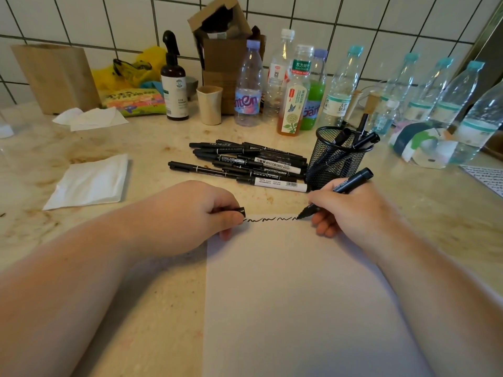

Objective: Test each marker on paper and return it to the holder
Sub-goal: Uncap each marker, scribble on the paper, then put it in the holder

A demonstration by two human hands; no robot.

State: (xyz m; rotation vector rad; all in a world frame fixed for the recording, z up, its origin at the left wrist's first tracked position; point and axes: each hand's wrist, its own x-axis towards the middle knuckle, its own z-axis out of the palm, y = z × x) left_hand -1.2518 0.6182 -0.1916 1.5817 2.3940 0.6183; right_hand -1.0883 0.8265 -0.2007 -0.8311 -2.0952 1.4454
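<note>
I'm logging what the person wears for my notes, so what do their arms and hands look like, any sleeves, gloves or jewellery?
Both forearms are bare right to the frame's edge, with no sleeves showing. The left hand and right hand have no gloves, and no rings, watch or bracelet are visible. Fingernails look short and unpainted.

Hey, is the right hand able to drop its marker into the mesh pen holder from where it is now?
Probably yes. The right hand grips the marker with its tip on the paper, and the mesh holder stands just beyond it, open-topped, nothing between. The cap is in the left hand, so capping likely comes first.
</note>
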